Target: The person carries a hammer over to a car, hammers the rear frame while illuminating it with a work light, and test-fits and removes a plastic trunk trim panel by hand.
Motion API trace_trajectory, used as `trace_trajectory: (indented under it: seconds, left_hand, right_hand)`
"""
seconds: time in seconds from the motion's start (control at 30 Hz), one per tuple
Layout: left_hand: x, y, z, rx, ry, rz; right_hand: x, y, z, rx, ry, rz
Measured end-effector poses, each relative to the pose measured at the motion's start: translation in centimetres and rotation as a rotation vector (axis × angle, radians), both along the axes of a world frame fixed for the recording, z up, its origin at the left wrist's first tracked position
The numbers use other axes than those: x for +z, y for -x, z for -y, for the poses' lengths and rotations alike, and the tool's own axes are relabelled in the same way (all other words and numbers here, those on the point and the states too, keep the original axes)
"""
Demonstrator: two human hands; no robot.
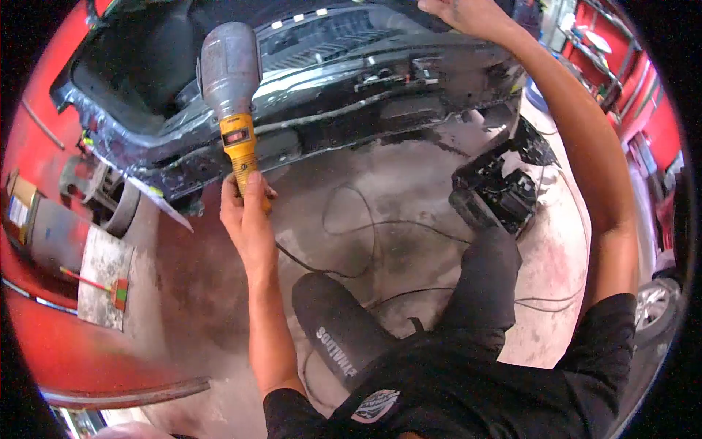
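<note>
My left hand [248,208] is wrapped round the yellow handle of a corded power tool [232,80]. The tool is held up in front of the dark car body [409,80], its rounded grey head uppermost and a red switch on the handle. Its exact kind I cannot make out. At the top edge of the view, my right hand [459,13] is by the far part of the car body, fingers stretched to the left. Part of that hand is cut off, and whether it touches the car does not show.
A black cable [373,227] loops over the stained floor. Right of my knees lies a black plastic car part [504,186]. A wheel-like metal part [102,194], a cardboard box [20,197] and a red-handled brush [117,293] are at left; a car wheel [657,306] is at right.
</note>
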State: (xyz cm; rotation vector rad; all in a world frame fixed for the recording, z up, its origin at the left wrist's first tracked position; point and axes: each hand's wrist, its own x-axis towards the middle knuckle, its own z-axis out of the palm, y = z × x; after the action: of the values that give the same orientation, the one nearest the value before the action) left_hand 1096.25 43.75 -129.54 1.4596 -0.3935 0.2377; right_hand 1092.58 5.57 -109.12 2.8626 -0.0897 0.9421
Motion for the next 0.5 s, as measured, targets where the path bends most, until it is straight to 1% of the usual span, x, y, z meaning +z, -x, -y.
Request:
trace_trajectory:
  seconds: [0.1,0.2,0.3,0.4,0.5]
  left_hand:
    - [0.3,-0.1,1.9,-0.028,-0.009,0.018]
    - [0.9,0.3,3.7,-0.050,-0.034,0.011]
    - [1.1,0.7,5.8,-0.090,-0.022,0.022]
    - [1.1,0.6,6.8,-0.122,-0.056,0.031]
    - [1.1,1.0,7.9,-0.151,-0.046,0.027]
  right_hand:
    - [0.2,4.0,1.2,-0.010,-0.059,-0.001]
    - [0.1,4.3,4.8,-0.072,-0.110,-0.116]
    - [-1.0,5.0,6.4,0.024,-0.086,-0.084]
    - [-0.8,5.5,5.1,0.071,-0.137,-0.024]
    - [0.0,4.4,4.5,0.182,-0.068,0.275]
